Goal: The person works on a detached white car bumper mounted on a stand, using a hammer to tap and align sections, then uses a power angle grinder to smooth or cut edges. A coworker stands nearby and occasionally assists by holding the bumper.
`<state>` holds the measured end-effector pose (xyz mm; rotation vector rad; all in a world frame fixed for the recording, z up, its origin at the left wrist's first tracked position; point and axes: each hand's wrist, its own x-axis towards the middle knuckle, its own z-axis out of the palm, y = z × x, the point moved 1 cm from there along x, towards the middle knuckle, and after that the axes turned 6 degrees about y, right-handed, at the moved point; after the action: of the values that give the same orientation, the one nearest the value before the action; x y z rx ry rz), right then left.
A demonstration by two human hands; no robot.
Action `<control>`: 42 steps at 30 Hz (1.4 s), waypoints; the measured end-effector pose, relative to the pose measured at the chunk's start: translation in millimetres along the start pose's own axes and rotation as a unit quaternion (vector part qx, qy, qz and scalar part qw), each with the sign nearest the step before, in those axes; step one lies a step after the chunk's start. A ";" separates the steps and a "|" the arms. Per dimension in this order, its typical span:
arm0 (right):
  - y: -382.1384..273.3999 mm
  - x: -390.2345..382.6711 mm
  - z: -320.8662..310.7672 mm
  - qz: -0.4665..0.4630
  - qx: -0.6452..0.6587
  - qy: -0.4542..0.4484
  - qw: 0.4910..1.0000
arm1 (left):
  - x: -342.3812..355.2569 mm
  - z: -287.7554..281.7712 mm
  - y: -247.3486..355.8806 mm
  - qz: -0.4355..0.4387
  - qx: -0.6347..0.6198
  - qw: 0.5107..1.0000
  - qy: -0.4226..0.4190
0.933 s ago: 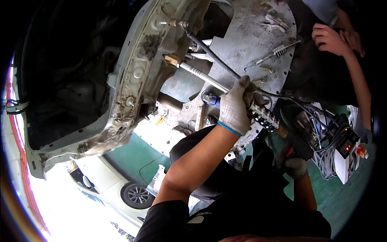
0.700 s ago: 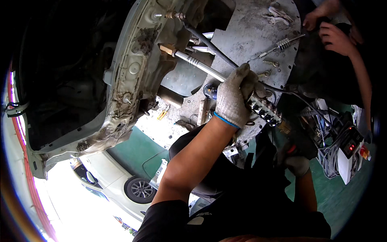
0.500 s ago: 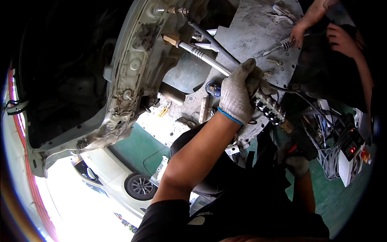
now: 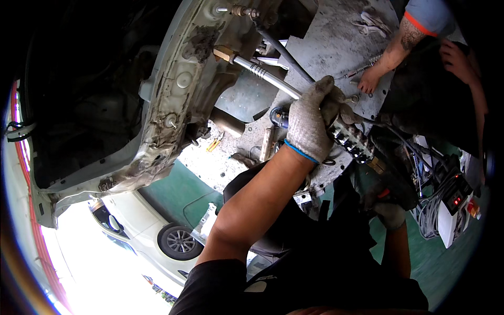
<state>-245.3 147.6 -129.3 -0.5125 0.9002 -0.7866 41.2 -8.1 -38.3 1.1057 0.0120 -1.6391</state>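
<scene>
My left hand (image 4: 310, 121), in a grey knit glove, is closed around a silver metal bar (image 4: 278, 84) with a ribbed section at its lower end. The bar’s brass-coloured tip (image 4: 224, 52) rests at the rusty, dented car body (image 4: 184, 79). A dark rod (image 4: 286, 55) runs alongside from a bolted fitting (image 4: 244, 11) on the body. My right hand (image 4: 388, 212), also gloved, grips a black tool handle with a red part (image 4: 394, 191) at the lower end of the bar; its fingers are partly in shadow.
A steel platform (image 4: 341, 47) carries pliers, rags, bolts and tools. A co-worker’s tattooed arm (image 4: 404, 42) reaches onto it; another person’s hand (image 4: 454, 60) is beside it. Cables and a control box (image 4: 457, 191) lie right. A white car (image 4: 134, 226) stands lower left on green floor.
The co-worker’s arm has reached in from upper right down onto the platform by the small tool. My gloved hands keep their grip, with the left slightly higher in the view.
</scene>
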 end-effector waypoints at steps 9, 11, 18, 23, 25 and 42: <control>-19.6 1.3 0.1 -0.050 -0.044 -0.046 0.997 | 2.0 2.1 -0.3 -0.002 -0.027 0.998 -0.048; -22.2 1.4 -12.1 -0.025 -0.045 -0.043 0.998 | 2.5 4.3 0.2 0.002 -0.039 0.997 -0.066; 20.0 -5.0 -110.7 0.061 0.062 0.104 0.991 | 9.6 8.2 0.7 -0.005 -0.065 0.994 -0.091; -69.6 0.4 2.3 -0.040 -0.150 -0.004 0.988 | 13.9 17.1 -0.5 0.032 -0.057 0.994 -0.092; -75.9 -2.2 2.5 -0.039 -0.127 0.036 0.991 | 15.1 17.6 1.5 0.052 -0.052 0.991 -0.113; -101.5 -5.4 5.1 -0.067 -0.123 0.014 0.990 | 6.7 33.0 20.8 0.073 -0.112 0.991 0.019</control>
<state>-281.9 89.4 -54.3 -0.7861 1.0029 -0.8101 36.3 -38.6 -13.5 0.9435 0.1341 -1.4465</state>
